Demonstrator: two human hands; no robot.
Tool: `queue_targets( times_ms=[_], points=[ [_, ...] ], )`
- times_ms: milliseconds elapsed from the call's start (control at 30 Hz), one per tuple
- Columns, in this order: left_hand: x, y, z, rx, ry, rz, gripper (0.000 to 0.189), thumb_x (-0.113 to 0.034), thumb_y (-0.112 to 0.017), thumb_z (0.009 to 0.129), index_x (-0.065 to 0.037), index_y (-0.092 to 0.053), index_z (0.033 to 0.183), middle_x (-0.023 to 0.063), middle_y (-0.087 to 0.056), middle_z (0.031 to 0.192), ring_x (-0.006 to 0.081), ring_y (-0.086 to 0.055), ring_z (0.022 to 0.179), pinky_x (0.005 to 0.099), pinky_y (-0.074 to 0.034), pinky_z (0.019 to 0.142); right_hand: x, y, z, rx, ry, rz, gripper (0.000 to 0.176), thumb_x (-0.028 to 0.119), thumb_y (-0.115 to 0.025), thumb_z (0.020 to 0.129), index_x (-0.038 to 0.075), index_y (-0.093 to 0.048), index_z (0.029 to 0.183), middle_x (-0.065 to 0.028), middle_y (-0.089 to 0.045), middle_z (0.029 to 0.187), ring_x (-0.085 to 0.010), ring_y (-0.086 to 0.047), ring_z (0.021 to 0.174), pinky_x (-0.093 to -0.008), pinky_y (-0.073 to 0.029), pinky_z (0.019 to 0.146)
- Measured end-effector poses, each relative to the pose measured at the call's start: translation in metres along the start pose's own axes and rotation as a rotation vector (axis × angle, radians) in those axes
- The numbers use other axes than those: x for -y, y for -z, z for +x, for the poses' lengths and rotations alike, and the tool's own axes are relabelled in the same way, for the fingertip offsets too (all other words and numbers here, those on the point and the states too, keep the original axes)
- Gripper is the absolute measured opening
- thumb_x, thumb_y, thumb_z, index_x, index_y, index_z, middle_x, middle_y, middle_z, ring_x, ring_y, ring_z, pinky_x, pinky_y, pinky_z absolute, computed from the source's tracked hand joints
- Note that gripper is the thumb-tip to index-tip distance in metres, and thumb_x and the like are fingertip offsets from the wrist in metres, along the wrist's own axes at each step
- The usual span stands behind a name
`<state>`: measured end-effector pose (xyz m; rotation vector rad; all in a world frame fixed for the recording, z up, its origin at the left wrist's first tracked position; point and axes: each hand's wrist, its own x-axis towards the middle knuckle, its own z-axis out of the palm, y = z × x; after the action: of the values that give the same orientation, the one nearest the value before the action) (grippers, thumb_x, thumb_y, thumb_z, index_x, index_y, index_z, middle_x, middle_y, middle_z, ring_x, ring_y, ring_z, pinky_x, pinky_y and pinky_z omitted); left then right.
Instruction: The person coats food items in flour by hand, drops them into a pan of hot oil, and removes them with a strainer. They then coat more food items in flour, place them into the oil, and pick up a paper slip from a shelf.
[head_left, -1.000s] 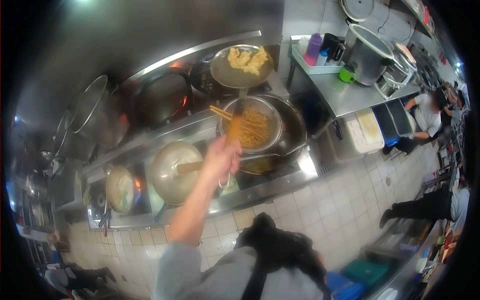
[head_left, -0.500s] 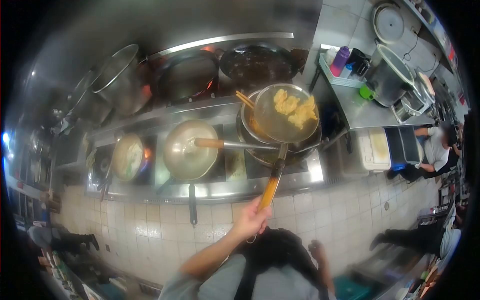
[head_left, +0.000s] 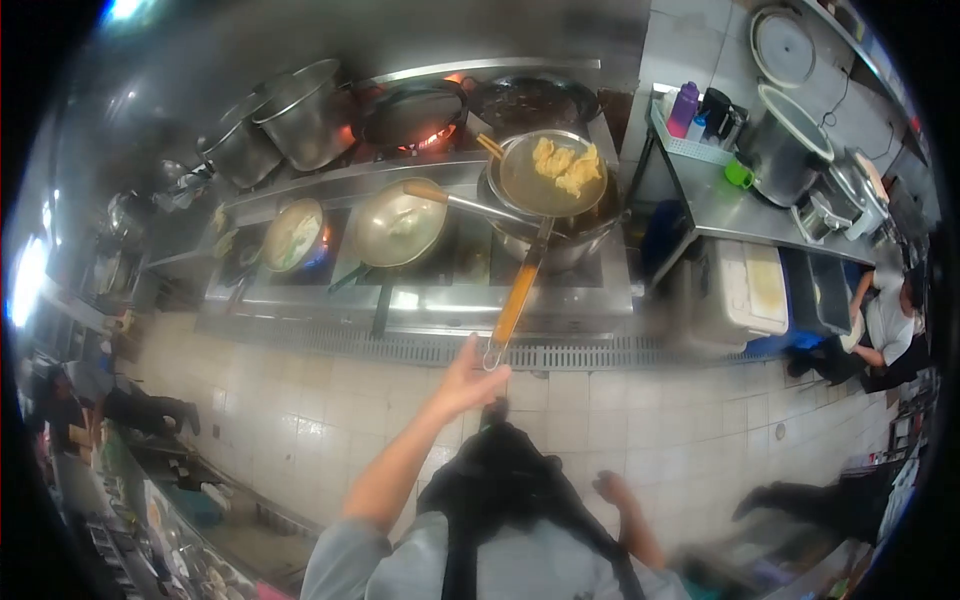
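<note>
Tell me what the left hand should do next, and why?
Maybe ease the left hand back: it is open at the end of the orange handle, and the round metal strainer holding yellow fried pieces seems to rest on the round metal pot.

Your left hand [head_left: 470, 386] is open, its fingers around the end ring of the strainer [head_left: 530, 190]'s orange handle; contact is unclear. The strainer lies over the pot [head_left: 560, 240] by the stove [head_left: 590, 300]'s right edge, carrying golden food pieces [head_left: 567, 168]. Chopsticks [head_left: 490, 147] poke out at its left. A pale wok [head_left: 400, 225] sits nearer the left edge, with 1 ladle [head_left: 428, 191] across it. Your right hand [head_left: 612, 490] hangs beside your body, well apart from the stove.
</note>
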<state>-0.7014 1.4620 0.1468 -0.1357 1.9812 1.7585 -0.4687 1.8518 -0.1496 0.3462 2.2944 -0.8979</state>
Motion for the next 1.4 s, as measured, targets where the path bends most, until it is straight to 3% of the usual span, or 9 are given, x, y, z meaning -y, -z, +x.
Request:
queue_targets(
  times_ms=[233, 333, 433, 600, 867, 933, 1067, 1267, 1400],
  points=[
    [0.101, 0.042, -0.119, -0.245, 0.074, -0.256, 0.099, -0.031, -0.073, 0.091, -0.003, -0.006, 0.157, 0.0283, -0.038, 0.149, 0.0347, -0.06, 0.117, 0.0462, -0.058, 0.087, -0.052, -0.058, -0.016, -0.122, -0.053, 0.376, 0.048, 0.031, -0.061, 0.088, -0.005, -0.063, 0.12, -0.0282, -0.065, 0.116, -0.0409, -0.061, 0.113, -0.0461, -0.049, 0.096],
    [0.171, 0.081, -0.169, -0.467, 0.249, -0.341, 0.1, -0.039, -0.072, 0.091, -0.002, -0.007, 0.157, 0.0291, -0.038, 0.148, 0.0367, -0.06, 0.117, 0.0473, -0.057, 0.088, -0.152, -0.126, 0.035, -0.111, 0.507, -0.272, 0.046, 0.032, -0.061, 0.089, -0.005, -0.064, 0.116, -0.0272, -0.067, 0.109, -0.0395, -0.066, 0.102, -0.0464, -0.052, 0.087],
    [0.235, 0.136, -0.234, -0.748, 0.349, -0.589, 0.091, -0.035, -0.069, 0.093, -0.002, -0.011, 0.157, 0.0264, -0.048, 0.14, 0.0305, -0.062, 0.11, 0.0396, -0.057, 0.083, 0.007, -0.076, -0.035, 0.046, -0.013, -0.005, 0.043, 0.032, -0.059, 0.091, -0.005, -0.065, 0.114, -0.0267, -0.067, 0.107, -0.0367, -0.067, 0.095, -0.0464, -0.053, 0.081],
    [0.302, 0.235, -0.33, -1.121, 0.333, -0.747, 0.085, -0.035, -0.064, 0.095, 0.0, -0.016, 0.155, 0.0279, -0.053, 0.135, 0.0304, -0.063, 0.111, 0.0414, -0.057, 0.087, 0.164, -0.088, 0.017, 0.173, 0.186, -0.134, 0.041, 0.026, -0.059, 0.092, -0.005, -0.062, 0.118, -0.0248, -0.067, 0.111, -0.0333, -0.067, 0.099, -0.0446, -0.052, 0.083],
    [0.338, 0.341, -0.417, -1.147, 0.3, -0.884, 0.068, -0.033, -0.062, 0.098, 0.0, -0.034, 0.151, 0.0208, -0.052, 0.139, 0.0269, -0.062, 0.114, 0.0382, -0.057, 0.086, 0.345, -0.145, 0.115, 0.28, 0.251, -0.026, 0.038, 0.017, -0.059, 0.095, -0.005, -0.058, 0.126, -0.0217, -0.067, 0.116, -0.0279, -0.065, 0.106, -0.0418, -0.052, 0.085],
    [0.334, 0.358, -0.436, -1.145, 0.286, -0.91, 0.066, -0.033, -0.061, 0.099, 0.0, -0.035, 0.15, 0.0188, -0.053, 0.138, 0.0257, -0.062, 0.113, 0.037, -0.057, 0.087, 0.376, -0.164, 0.202, 0.174, 1.104, -0.621, 0.044, 0.01, -0.058, 0.095, -0.006, -0.051, 0.136, -0.0199, -0.062, 0.128, -0.0281, -0.06, 0.118, -0.0379, -0.047, 0.097],
    [0.335, 0.386, -0.478, -1.188, 0.17, -1.0, 0.061, -0.032, -0.06, 0.1, -0.001, -0.039, 0.148, 0.0141, -0.054, 0.138, 0.0231, -0.061, 0.114, 0.0344, -0.055, 0.09, 0.616, -0.252, 0.03, 0.447, 0.523, -0.305, 0.048, 0.011, -0.058, 0.093, -0.007, -0.049, 0.137, -0.0212, -0.06, 0.132, -0.0311, -0.058, 0.121, -0.0372, -0.044, 0.102],
    [0.324, 0.434, -0.542, -1.457, 0.071, -1.11, 0.058, -0.032, -0.062, 0.099, -0.003, -0.043, 0.146, 0.0139, -0.056, 0.137, 0.0227, -0.061, 0.113, 0.0346, -0.054, 0.091, 0.694, -0.347, 0.069, 0.629, 0.679, -0.954, 0.043, 0.006, -0.059, 0.089, -0.007, -0.054, 0.13, -0.0186, -0.069, 0.116, -0.0266, -0.065, 0.108, -0.0358, -0.049, 0.093],
    [0.318, 0.481, -0.587, -1.643, 0.027, -1.051, 0.056, -0.032, -0.061, 0.099, -0.002, -0.046, 0.144, 0.0132, -0.06, 0.131, 0.021, -0.063, 0.109, 0.0333, -0.055, 0.089, 0.737, -0.404, 0.107, 0.696, 0.709, -0.794, 0.041, 0.006, -0.06, 0.088, -0.006, -0.056, 0.127, -0.0181, -0.069, 0.113, -0.0226, -0.066, 0.103, -0.0345, -0.051, 0.086]
  ],
)
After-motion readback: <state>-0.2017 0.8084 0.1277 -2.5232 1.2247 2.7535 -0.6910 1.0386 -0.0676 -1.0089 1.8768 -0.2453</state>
